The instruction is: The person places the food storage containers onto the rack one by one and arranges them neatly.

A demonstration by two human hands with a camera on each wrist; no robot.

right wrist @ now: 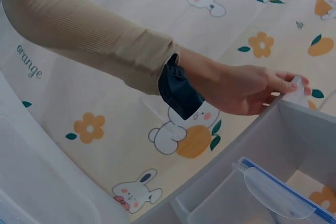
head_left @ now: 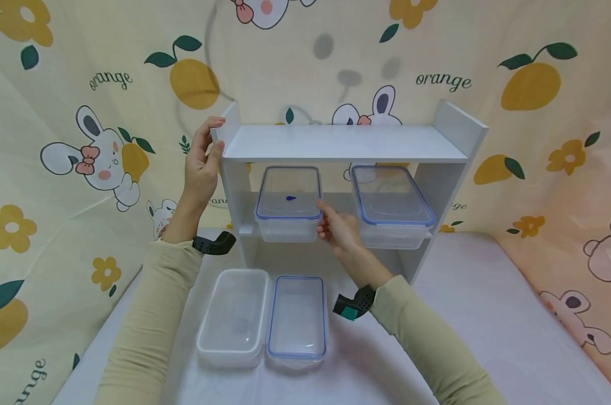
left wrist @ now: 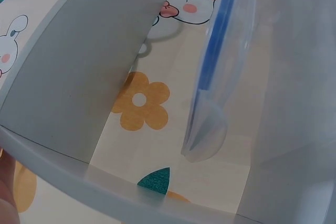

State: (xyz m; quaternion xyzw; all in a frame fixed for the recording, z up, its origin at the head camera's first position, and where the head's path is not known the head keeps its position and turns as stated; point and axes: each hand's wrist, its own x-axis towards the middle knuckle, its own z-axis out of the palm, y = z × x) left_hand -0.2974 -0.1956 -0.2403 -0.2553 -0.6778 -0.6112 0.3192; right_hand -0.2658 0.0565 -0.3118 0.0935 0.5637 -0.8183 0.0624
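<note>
My left hand [head_left: 203, 160] grips the upper left side panel of a white shelf unit [head_left: 343, 143]; the right wrist view also shows this hand [right wrist: 249, 90] at the panel's corner. On the middle shelf sits a clear plastic food container [head_left: 288, 194] with a blue-edged lid and a small blue mark. My right hand [head_left: 342, 228] holds its front right corner, thumb at the lid's edge and the other fingers curled below. Beside that stands a second clear lidded container [head_left: 394, 197], its front jutting past the shelf edge. The left wrist view shows a blue lid seal [left wrist: 218, 40] close up.
Two more containers stand on the white-covered table [head_left: 467, 337] before the shelf: a frosted one [head_left: 234, 315] on the left and a blue-edged one [head_left: 297, 315] beside it. Behind the unit hangs a patterned cloth [head_left: 305, 62] with oranges and rabbits.
</note>
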